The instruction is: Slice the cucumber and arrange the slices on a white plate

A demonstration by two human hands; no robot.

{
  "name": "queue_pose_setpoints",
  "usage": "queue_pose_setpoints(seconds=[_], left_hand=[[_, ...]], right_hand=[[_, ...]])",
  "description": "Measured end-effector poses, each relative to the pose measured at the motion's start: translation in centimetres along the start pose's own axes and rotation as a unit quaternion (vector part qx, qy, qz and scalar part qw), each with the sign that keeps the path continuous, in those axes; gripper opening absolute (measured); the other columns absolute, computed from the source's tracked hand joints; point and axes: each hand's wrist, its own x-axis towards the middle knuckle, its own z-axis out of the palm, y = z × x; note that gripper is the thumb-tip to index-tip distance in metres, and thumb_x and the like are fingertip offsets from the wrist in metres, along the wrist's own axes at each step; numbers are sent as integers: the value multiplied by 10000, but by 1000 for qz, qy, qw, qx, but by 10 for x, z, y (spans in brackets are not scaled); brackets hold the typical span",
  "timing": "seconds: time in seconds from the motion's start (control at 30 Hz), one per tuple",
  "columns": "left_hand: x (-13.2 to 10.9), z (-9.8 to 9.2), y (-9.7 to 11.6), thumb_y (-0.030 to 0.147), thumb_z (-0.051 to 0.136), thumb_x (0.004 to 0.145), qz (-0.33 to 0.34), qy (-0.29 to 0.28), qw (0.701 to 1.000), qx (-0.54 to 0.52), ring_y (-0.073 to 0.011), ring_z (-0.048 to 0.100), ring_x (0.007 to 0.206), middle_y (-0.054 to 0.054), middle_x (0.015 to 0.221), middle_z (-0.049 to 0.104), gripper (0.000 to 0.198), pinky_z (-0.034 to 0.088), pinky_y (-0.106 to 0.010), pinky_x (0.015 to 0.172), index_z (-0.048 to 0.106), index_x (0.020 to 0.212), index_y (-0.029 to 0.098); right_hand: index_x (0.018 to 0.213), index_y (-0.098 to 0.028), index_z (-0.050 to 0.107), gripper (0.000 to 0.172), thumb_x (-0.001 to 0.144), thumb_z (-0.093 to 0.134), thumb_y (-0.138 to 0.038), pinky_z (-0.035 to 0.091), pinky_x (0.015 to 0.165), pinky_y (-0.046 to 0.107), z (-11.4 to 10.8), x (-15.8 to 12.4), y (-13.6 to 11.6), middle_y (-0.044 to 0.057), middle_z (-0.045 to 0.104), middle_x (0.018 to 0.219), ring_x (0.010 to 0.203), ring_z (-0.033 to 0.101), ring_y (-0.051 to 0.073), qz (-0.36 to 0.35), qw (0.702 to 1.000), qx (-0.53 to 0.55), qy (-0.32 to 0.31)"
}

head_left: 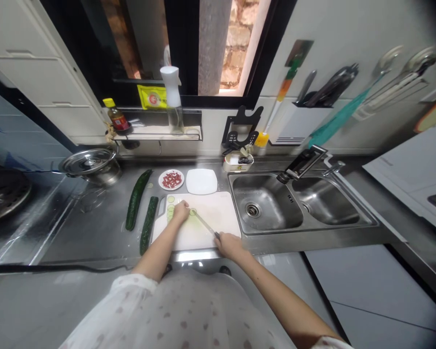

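Observation:
My right hand (pixel 230 245) is wrapped round the dark handle of a knife (pixel 205 224). Its blade points away to the left, and the tip lies at a pale green cucumber slice (pixel 193 212) on the white cutting board (pixel 218 206). Curled over the board, my left hand (pixel 181 211) has its fingertips drawn together at the edge of that slice. More cucumber slices (pixel 170 213) lie in a row left of this hand, partly hidden by it. Two whole cucumbers, a longer one (pixel 138 199) and a shorter one (pixel 148 225), rest left of the board.
Behind the board stand a plate of chopped red pieces (pixel 172 180) and a white plate (pixel 201 181). A double sink (pixel 276 203) with a faucet (pixel 301 162) borders the board on the right. A lidded steel pot (pixel 94 166) stands at the far left, below a wall rack (pixel 156 133).

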Motion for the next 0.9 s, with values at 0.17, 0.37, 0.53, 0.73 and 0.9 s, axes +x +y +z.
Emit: queue_pose_setpoints(seconds=[0.17, 0.37, 0.53, 0.73, 0.9], left_hand=[[0, 0, 0, 133, 575, 780, -2, 0, 1000, -3, -188, 640, 924, -70, 947, 702, 158, 434, -232, 776, 625, 920, 186], [0, 0, 0, 132, 592, 760, -3, 1, 1000, -10, -185, 641, 909, -58, 930, 704, 169, 438, -234, 783, 631, 911, 194], [1, 0, 0, 131, 598, 761, -2, 1, 1000, -13, -187, 640, 904, -60, 928, 703, 163, 436, -233, 774, 630, 907, 195], [1, 1, -1, 128, 596, 762, 3, 2, 1000, -10, -183, 640, 912, -65, 930, 700, 148, 433, -227, 778, 621, 895, 188], [1, 2, -2, 133, 593, 773, 6, 6, 1000, -10, -181, 637, 914, -66, 929, 699, 135, 433, -229, 788, 617, 894, 188]], right_hand=[[1073, -144, 629, 394, 955, 354, -399, 467, 763, 316, 5, -12, 8, 153, 696, 1010, 968, 659, 253, 2, 1000, -14, 1], [1072, -152, 624, 382, 953, 365, -406, 463, 757, 313, 1, -15, 7, 146, 693, 1020, 961, 659, 249, 10, 1000, -13, -14], [1075, -150, 630, 389, 953, 356, -398, 458, 779, 320, 2, -2, 1, 151, 693, 1016, 973, 654, 243, 0, 1000, -8, 2], [1081, -148, 630, 390, 950, 356, -392, 461, 772, 315, -2, 7, -4, 151, 696, 1014, 972, 656, 239, -4, 1000, -5, 6], [1076, -146, 631, 385, 945, 360, -387, 468, 763, 330, -3, 7, -7, 155, 696, 1014, 962, 659, 252, -7, 1000, -7, 3]])
